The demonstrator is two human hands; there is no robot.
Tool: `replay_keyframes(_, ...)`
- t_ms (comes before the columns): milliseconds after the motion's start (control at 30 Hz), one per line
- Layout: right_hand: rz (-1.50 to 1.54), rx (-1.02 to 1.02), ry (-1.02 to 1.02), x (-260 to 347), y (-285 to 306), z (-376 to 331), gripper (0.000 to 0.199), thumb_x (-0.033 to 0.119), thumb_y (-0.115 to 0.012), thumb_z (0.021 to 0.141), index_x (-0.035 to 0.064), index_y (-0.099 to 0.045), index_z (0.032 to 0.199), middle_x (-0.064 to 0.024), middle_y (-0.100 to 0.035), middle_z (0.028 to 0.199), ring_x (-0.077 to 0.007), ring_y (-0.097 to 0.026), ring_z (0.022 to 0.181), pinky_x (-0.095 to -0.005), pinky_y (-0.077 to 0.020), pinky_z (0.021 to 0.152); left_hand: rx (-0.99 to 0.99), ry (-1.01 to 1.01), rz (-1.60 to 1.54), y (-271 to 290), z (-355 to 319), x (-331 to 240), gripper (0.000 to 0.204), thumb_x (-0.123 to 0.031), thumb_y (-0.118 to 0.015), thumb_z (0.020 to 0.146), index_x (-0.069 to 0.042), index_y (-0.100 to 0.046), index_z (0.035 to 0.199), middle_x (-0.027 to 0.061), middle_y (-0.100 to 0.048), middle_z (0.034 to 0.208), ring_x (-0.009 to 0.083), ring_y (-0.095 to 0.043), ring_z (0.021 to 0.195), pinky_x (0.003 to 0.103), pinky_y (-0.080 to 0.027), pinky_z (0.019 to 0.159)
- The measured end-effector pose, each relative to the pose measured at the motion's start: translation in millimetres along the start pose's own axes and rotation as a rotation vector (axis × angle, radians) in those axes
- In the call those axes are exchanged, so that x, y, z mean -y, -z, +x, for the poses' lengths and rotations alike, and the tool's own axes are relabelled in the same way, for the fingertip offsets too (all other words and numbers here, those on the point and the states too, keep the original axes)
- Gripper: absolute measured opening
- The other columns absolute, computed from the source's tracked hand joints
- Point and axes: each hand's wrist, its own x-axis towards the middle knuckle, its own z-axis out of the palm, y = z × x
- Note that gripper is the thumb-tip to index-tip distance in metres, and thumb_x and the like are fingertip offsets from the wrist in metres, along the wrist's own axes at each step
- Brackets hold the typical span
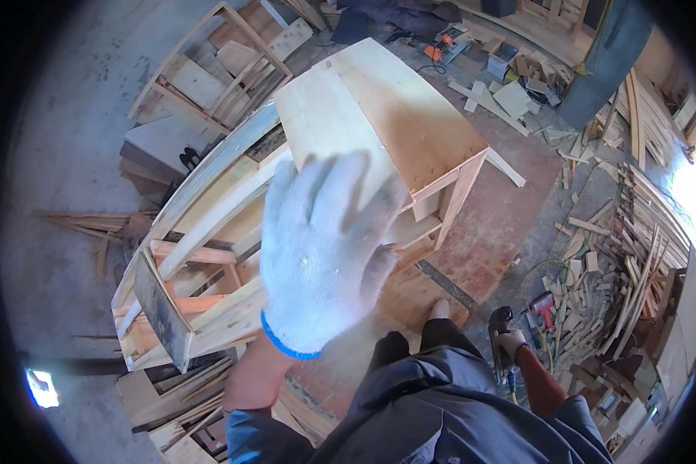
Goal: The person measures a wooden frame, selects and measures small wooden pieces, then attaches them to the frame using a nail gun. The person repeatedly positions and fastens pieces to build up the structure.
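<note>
reaching out ahead of me, my left hand [325,255] in a white knit glove with a blue cuff is spread open, fingers splayed, over the near end of a pale wooden cabinet [379,116]. i cannot tell whether the palm actually presses on it or hangs just above. the cabinet is a box of light plywood lying on its side, its broad face smooth with a darker brownish patch toward the right edge, and its open end shows inner shelves just right of my glove. it rests on a stack of wooden frames [201,255] built of slats and long curved rails, which spreads left and below my hand. my right hand [509,340] hangs low by my hip, closed around a dark power tool [501,329]. a red-handled tool [544,309] lies on the floor just beside it among offcuts. scrap wood [626,255] litters the floor to the right, and another open wooden frame [209,69] stands at the upper left. my gloved hand hides the middle of the cabinet's near edge.
</note>
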Motion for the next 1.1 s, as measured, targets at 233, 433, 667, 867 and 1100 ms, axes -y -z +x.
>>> replay_keyframes(233,-0.228,0.009,0.089,26,-17,28,0.024,0.024,-0.075,0.074,0.0013,-0.078,0.083,-0.012,-0.075,0.073,-0.0239,-0.075,0.068,-0.0393,-0.0588,0.064,0.089,-0.09,-0.183,-37,29,27,0.063,-0.036,-0.075,0.087,-0.005,-0.061,0.14,0.0232,-0.051,0.152,0.0512,-0.048,0.138,0.062,-0.032,0.12)
replay_keyframes(433,-0.178,0.077,0.101,59,-13,22,0.024,0.024,-0.075,0.075,0.0012,-0.078,0.083,-0.0121,-0.075,0.074,-0.0236,-0.075,0.068,-0.0391,-0.0594,0.064,0.138,0.022,-0.097,-38,26,18,0.066,-0.036,-0.071,0.091,-0.002,-0.055,0.146,0.0242,-0.052,0.152,0.0514,-0.05,0.137,0.06,-0.035,0.119)
replay_keyframes(667,-0.184,0.051,0.151,56,-9,40,0.025,0.025,-0.074,0.077,0.0003,-0.076,0.082,-0.0126,-0.074,0.072,-0.0242,-0.073,0.062,-0.0394,-0.0587,0.061,0.095,0.026,-0.072,-43,26,20,0.067,-0.037,-0.071,0.091,0.0,-0.055,0.145,0.0248,-0.052,0.15,0.0513,-0.051,0.135,0.06,-0.037,0.117)
replay_keyframes(867,-0.268,0.04,0.118,58,2,41,0.027,0.026,-0.073,0.078,0.0002,-0.077,0.085,-0.0133,-0.075,0.074,-0.0238,-0.074,0.067,-0.0396,-0.0591,0.064,0.109,-0.014,-0.2,-43,33,28,0.068,-0.036,-0.075,0.088,0.001,-0.057,0.142,0.0265,-0.053,0.147,0.0502,-0.052,0.134,0.056,-0.039,0.117)
replay_keyframes(1100,-0.35,0.017,0.128,37,-8,70,0.031,0.028,-0.076,0.075,-0.0005,-0.078,0.087,-0.0159,-0.076,0.078,-0.0253,-0.076,0.071,-0.041,-0.0598,0.068,0.113,-0.007,-0.177,-39,32,26,0.071,-0.034,-0.079,0.085,0.0,-0.057,0.143,0.0259,-0.052,0.15,0.0476,-0.049,0.139,0.052,-0.04,0.119)
